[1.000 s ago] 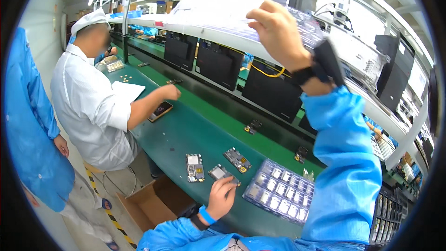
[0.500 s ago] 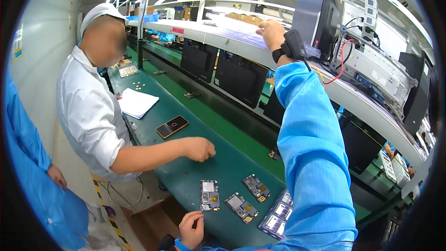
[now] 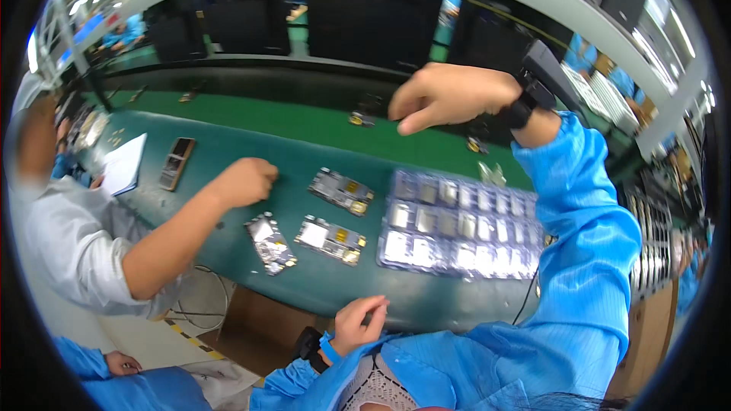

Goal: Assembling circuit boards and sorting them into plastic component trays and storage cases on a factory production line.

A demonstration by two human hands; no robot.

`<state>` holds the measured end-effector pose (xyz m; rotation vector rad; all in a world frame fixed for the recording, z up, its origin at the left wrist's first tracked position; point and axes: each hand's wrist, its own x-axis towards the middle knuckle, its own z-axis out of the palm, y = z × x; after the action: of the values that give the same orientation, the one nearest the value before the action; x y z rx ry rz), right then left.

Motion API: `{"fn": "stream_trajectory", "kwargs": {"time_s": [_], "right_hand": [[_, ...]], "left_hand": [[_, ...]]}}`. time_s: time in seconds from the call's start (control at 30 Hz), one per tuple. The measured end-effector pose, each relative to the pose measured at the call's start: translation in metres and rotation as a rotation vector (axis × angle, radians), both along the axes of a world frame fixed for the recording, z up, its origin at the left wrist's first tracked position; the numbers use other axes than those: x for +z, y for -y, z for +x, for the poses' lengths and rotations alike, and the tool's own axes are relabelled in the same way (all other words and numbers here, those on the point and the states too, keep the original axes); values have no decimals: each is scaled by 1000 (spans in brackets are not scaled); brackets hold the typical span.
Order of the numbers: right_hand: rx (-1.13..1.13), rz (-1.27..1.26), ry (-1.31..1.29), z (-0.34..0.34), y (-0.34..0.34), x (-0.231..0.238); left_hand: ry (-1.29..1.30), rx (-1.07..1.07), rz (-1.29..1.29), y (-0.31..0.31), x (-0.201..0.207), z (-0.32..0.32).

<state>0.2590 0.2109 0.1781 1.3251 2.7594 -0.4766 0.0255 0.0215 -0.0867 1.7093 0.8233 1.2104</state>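
Lowered since the earlier frame, the right hand (image 3: 451, 97), fingers bent and apparently empty, hangs beyond the clear component tray (image 3: 411, 264), which lies lengthwise left to right, far and right of the loosely curled, apparently empty left hand (image 3: 356, 326).

- A clear plastic tray (image 3: 405, 186) of silvery parts lies on the green table (image 3: 411, 289).
- Beyond the tray's far edge, the right hand (image 3: 449, 97) hovers — fingers bent, thumb slightly apart.
- Toward the person from the tray's near-left corner: the left hand (image 3: 359, 323), fingers half curled.
- Left of the tray — three circuit boards (image 3: 330, 240).
- Well left of the tray: a co-worker's hand (image 3: 245, 181), then a phone (image 3: 177, 164) and white papers (image 3: 124, 164).
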Motion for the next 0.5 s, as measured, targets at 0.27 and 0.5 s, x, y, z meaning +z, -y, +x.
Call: {"fn": "stream_trajectory", "kwargs": {"time_s": [0.27, 0.5], "right_hand": [[-1383, 161, 115, 261, 24, -217], [-1414, 123, -18, 242, -11, -262]], "left_hand": [[-102, -58, -106, 20, -11, 66], [-262, 51, 94, 27, -16, 65]]}}
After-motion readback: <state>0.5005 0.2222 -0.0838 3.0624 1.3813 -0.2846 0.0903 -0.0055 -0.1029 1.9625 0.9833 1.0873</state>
